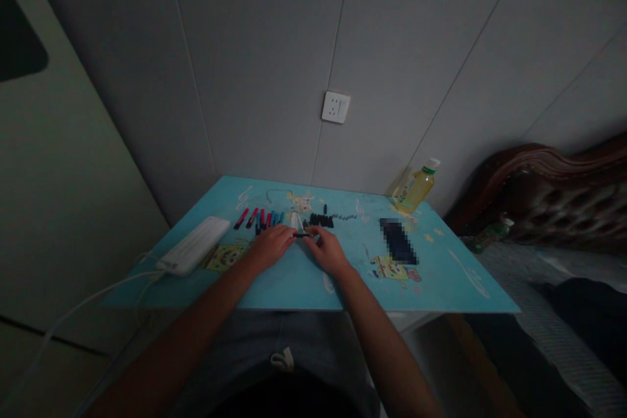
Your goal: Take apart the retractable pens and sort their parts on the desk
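Note:
Near the middle of the blue table, my left hand (274, 245) and my right hand (326, 249) meet around a short, dark, pen-like piece (301, 235). Fingers of both hands are closed on its ends, and its exact kind is too small to tell. Just beyond my left hand lies a row of slim pink and blue pen-like tubes (253, 217) with dark ends. Several short black pieces (322, 221) sit in a row past my right hand. Between the two groups are thin white sticks (296, 219). A line of tiny grey bits (345, 217) trails off to the right.
The blue table (304, 287) stands against a grey wall with a socket (336, 107). At left lies a white power bank-like box (194, 245) with cables. A dark, pixelated phone-shaped object (399, 241) and a bottle of yellow liquid (416, 189) are at right, beside a bed (548, 287).

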Action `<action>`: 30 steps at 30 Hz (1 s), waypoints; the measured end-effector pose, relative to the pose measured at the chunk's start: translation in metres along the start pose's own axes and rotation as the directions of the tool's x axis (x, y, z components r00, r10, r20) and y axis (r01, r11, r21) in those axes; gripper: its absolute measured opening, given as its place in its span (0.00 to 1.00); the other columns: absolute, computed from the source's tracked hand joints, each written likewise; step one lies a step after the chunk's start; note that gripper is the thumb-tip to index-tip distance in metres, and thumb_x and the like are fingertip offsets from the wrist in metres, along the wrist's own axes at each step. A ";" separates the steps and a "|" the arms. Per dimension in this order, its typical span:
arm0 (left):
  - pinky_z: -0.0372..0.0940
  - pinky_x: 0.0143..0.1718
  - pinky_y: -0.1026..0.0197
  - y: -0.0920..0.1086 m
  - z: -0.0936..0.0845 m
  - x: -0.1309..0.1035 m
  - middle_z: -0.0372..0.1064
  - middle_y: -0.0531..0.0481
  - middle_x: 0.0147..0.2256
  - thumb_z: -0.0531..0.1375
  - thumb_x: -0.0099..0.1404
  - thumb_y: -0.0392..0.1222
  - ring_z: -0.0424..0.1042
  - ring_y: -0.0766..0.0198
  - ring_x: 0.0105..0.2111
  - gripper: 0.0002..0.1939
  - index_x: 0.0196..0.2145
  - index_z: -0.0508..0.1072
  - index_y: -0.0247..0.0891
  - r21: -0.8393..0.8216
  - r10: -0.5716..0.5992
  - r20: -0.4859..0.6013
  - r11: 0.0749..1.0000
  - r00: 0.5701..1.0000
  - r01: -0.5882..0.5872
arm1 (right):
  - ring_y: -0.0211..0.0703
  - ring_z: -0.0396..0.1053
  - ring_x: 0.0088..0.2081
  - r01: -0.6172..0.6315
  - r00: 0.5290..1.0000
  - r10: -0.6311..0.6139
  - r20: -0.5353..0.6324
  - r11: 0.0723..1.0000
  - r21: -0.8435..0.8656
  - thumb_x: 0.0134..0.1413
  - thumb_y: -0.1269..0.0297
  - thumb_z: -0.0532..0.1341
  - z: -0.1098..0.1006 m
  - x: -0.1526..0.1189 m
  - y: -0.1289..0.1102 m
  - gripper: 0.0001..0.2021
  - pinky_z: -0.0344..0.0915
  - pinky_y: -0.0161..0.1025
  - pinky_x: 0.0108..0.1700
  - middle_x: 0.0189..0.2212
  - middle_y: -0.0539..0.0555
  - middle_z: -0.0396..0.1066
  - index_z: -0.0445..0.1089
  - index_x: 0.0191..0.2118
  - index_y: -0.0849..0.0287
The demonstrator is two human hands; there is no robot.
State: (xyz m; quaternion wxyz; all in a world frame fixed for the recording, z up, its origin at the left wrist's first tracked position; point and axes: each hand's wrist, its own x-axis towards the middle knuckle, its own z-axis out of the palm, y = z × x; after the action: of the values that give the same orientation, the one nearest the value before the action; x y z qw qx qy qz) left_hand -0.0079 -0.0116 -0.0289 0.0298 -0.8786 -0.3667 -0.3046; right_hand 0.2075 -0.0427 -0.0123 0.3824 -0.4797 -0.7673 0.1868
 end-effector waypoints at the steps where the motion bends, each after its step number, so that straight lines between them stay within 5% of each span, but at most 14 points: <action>1: 0.66 0.47 0.53 0.000 0.000 0.000 0.72 0.44 0.41 0.53 0.72 0.42 0.71 0.56 0.43 0.11 0.46 0.71 0.39 0.002 -0.002 0.000 1.000 1.000 0.002 | 0.37 0.67 0.28 0.005 1.000 -0.005 0.000 1.000 -0.005 0.62 0.54 0.59 0.000 0.000 0.000 0.15 0.62 0.35 0.36 0.40 0.52 0.74 0.69 0.49 0.56; 6: 0.65 0.48 0.52 0.003 -0.003 -0.001 0.73 0.44 0.41 0.52 0.72 0.44 0.71 0.56 0.44 0.12 0.48 0.71 0.39 -0.003 0.009 0.019 1.000 1.000 -0.009 | 0.39 0.67 0.29 0.010 1.000 -0.010 0.007 0.999 -0.038 0.63 0.55 0.58 -0.001 0.000 0.001 0.12 0.61 0.34 0.35 0.33 0.52 0.74 0.72 0.40 0.57; 11: 0.66 0.48 0.54 0.007 -0.004 -0.002 0.73 0.46 0.41 0.55 0.71 0.45 0.72 0.57 0.44 0.11 0.47 0.70 0.40 -0.014 0.016 0.037 1.000 0.999 -0.016 | 0.39 0.67 0.27 -0.005 1.000 0.006 0.017 0.998 -0.067 0.67 0.52 0.52 -0.001 -0.001 -0.001 0.21 0.59 0.34 0.34 0.23 0.51 0.71 0.71 0.28 0.58; 19: 0.67 0.44 0.54 0.006 -0.007 -0.001 0.73 0.45 0.39 0.52 0.72 0.44 0.72 0.56 0.40 0.11 0.45 0.71 0.38 0.011 -0.046 0.019 0.999 0.999 0.046 | 0.39 0.70 0.29 -0.004 1.000 0.004 0.001 1.000 -0.031 0.63 0.56 0.59 -0.001 0.002 -0.008 0.12 0.63 0.35 0.35 0.37 0.52 0.75 0.71 0.47 0.55; 25: 0.67 0.47 0.51 0.014 -0.010 0.002 0.72 0.45 0.40 0.53 0.72 0.44 0.71 0.55 0.41 0.11 0.46 0.71 0.39 0.042 -0.014 0.063 0.999 0.998 0.012 | 0.42 0.73 0.36 0.039 0.995 -0.041 0.090 0.999 0.021 0.65 0.56 0.56 -0.027 -0.002 0.000 0.11 0.65 0.36 0.41 0.37 0.52 0.76 0.72 0.46 0.54; 30: 0.69 0.49 0.47 0.033 -0.010 0.026 0.72 0.44 0.43 0.55 0.70 0.39 0.72 0.54 0.43 0.14 0.53 0.69 0.43 0.034 0.092 0.114 0.995 0.989 -0.097 | 0.42 0.72 0.32 0.053 0.984 -0.052 0.170 0.999 -0.002 0.68 0.54 0.52 -0.059 0.002 0.022 0.17 0.65 0.38 0.38 0.29 0.51 0.74 0.73 0.36 0.55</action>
State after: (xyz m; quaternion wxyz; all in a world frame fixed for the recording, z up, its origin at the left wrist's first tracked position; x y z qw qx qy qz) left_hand 0.0234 -0.0225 -0.0009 0.0411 -0.9099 -0.3317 -0.2457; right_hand 0.2652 -0.0359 0.0118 0.3186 -0.4428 -0.8103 0.2141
